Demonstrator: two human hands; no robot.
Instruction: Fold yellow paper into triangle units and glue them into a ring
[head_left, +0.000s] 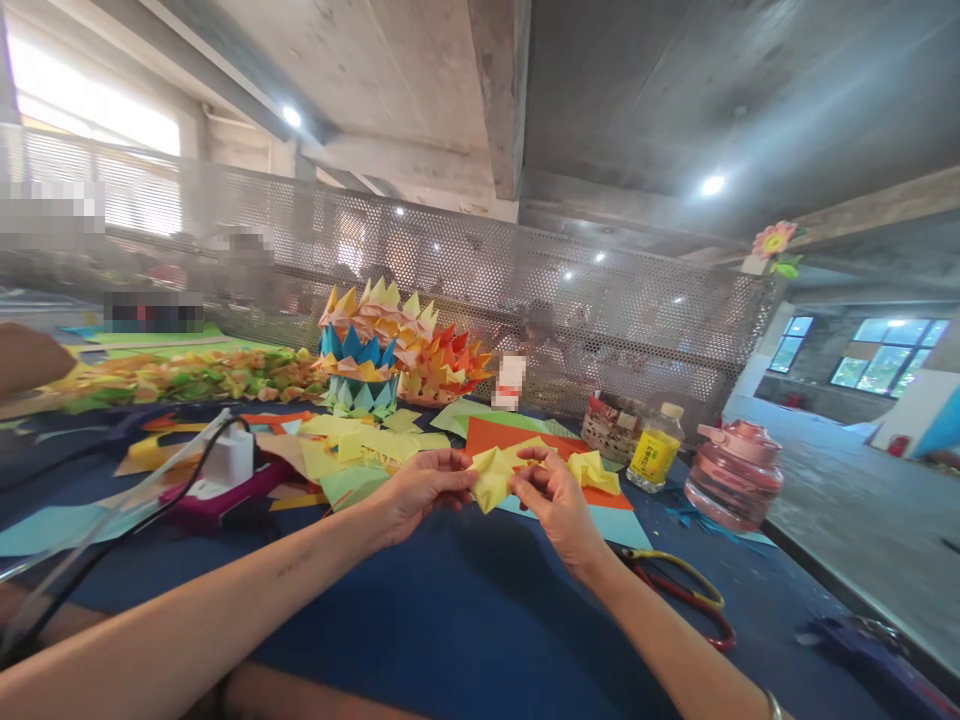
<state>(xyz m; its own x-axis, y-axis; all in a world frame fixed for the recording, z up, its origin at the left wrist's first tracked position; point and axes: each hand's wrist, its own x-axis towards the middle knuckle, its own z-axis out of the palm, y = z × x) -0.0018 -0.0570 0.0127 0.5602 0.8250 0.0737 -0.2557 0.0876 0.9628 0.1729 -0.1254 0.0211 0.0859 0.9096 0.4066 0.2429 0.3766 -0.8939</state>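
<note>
A folded piece of yellow paper [492, 480] is held up between my two hands, above the dark blue tabletop [450, 620]. The fingers of my left hand [431, 490] pinch its left edge. On its right side, the thumb and fingers of my right hand [551, 500] grip it. More folded yellow paper [595, 473] lies just beyond my right hand. Orange sheets [517, 436] and a light blue sheet [621, 526] are behind and beneath the hands.
Folded-paper crowns [358, 365] stand behind, beside a heap of small folded pieces [202, 378]. A magenta power strip [225, 492] with cables is left. Scissors [697, 600], a yellow-labelled bottle [655, 450], a pink jug [735, 475] and a basket [611, 428] are right. Another person's hand [30, 360] shows far left.
</note>
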